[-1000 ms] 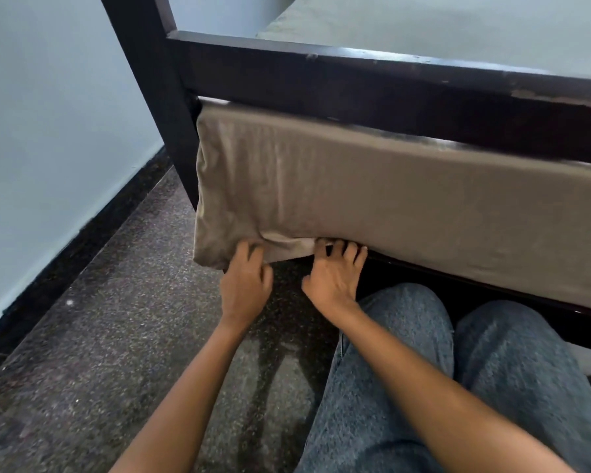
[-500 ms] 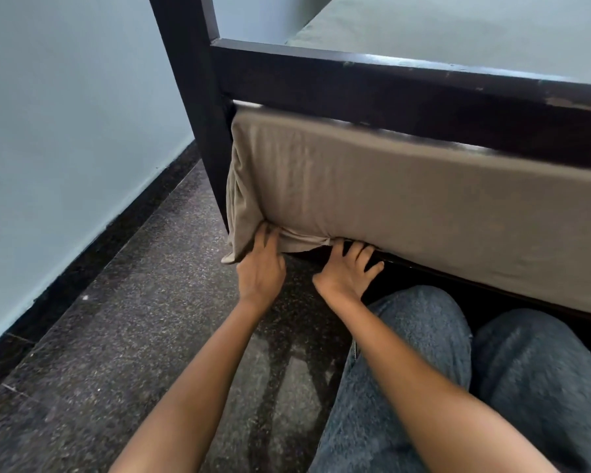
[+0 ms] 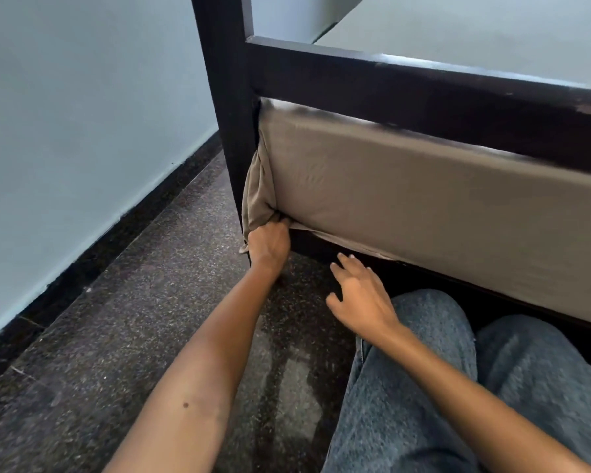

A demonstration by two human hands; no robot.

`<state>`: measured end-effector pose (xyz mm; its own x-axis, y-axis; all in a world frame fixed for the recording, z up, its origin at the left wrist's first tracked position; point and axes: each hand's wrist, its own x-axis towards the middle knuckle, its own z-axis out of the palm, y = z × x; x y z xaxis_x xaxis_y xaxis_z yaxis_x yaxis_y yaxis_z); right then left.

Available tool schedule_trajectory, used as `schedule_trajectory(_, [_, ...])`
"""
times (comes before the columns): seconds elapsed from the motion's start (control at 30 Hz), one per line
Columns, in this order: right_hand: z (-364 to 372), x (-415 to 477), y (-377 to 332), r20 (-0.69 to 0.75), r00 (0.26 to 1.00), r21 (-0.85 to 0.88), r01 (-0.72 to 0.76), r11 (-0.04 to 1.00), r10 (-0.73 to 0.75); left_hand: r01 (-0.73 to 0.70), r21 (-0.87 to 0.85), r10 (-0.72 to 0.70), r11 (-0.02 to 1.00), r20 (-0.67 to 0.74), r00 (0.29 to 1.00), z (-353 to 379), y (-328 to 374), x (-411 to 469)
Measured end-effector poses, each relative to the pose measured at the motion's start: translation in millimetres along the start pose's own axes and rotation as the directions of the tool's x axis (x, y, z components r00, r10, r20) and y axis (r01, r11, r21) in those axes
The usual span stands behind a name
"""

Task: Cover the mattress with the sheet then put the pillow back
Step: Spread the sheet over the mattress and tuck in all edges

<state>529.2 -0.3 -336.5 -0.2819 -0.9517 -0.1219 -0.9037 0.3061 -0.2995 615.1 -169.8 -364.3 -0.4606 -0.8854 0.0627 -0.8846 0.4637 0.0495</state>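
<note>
The sheet point(image 3: 406, 199) corner has been bunched at the bedpost point(image 3: 226, 97) and is gripped by the left hand point(image 3: 269, 242), the right hand point(image 3: 359, 298) withdrawn, open and empty, so this tuck is judged nearly done.

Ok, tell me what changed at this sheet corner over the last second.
The left hand slid along the lower edge of the sheet to the corner by the bedpost, where its fingers now bunch and grip the loose fabric. The right hand let go of that edge and drew back, open. The sheet's side stays stretched below the bed frame rail.
</note>
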Motion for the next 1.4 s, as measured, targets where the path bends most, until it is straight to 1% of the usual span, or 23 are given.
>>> schedule_trajectory(0.1, [4, 17, 6, -0.168, 0.985, -0.088, 0.023, 0.996, -0.037, -0.007, -0.045, 0.007, 0.999, -0.012, 1.0, 3, -4, 0])
schedule_trajectory(0.2, [5, 28, 13, -0.286, 0.958, -0.084, 0.008, 0.996, -0.031, -0.005, -0.064, 0.005, 0.998, -0.01, 1.0, 1, -2, -1])
schedule_trajectory(0.3, [5, 29, 10, -0.314, 0.949, -0.108, 0.004, 0.994, -0.038, -0.022, -0.078, 0.021, 0.997, -0.013, 1.0, -1, -2, -5])
schedule_trajectory(0.5, [12, 26, 3, -0.31, 0.949, -0.213, -0.008, 0.977, -0.06, -0.156, -0.126, 0.156, 0.98, -0.01, 0.988, 9, -26, -2])
schedule_trajectory(0.67, [16, 28, 10, -0.342, 0.934, -0.274, 0.009, 0.962, -0.106, -0.189, -0.171, 0.194, 0.967, 0.009, 0.981, 14, -33, 1])
schedule_trajectory(0.87, [30, 26, 4, -0.278, 0.961, -0.282, -0.084, 0.956, 0.002, -0.225, -0.21, 0.225, 0.952, -0.025, 0.974, 15, -35, 5])
schedule_trajectory(1.03, [32, 38, 2, -0.272, 0.96, -0.36, -0.16, 0.919, 0.06, -0.302, -0.18, 0.295, 0.936, -0.063, 0.953, 16, -43, 5])
schedule_trajectory(1.07, [30, 42, 1, -0.271, 0.959, -0.361, -0.179, 0.915, 0.081, -0.342, -0.16, 0.329, 0.926, -0.104, 0.939, 15, -48, 5])
schedule_trajectory(1.13, [28, 50, -5, -0.231, 0.965, -0.308, -0.192, 0.932, 0.122, -0.419, -0.089, 0.385, 0.904, -0.258, 0.886, 9, -58, -1])
schedule_trajectory(1.2, [30, 56, -14, -0.183, 0.962, -0.201, -0.239, 0.95, 0.203, -0.416, -0.036, 0.376, 0.909, -0.363, 0.853, 1, -67, -16])
schedule_trajectory(1.27, [30, 62, -24, -0.124, 0.944, -0.119, -0.32, 0.94, 0.305, -0.411, -0.092, 0.342, 0.907, -0.408, 0.846, -2, -69, -33])
schedule_trajectory(1.33, [28, 70, -27, -0.057, 0.931, -0.078, -0.364, 0.928, 0.36, -0.444, -0.159, 0.346, 0.882, -0.42, 0.839, -1, -59, -45])
schedule_trajectory(1.4, [26, 76, -27, -0.024, 0.923, -0.067, -0.384, 0.921, 0.384, -0.475, -0.264, 0.377, 0.839, -0.347, 0.859, 3, -38, -51])
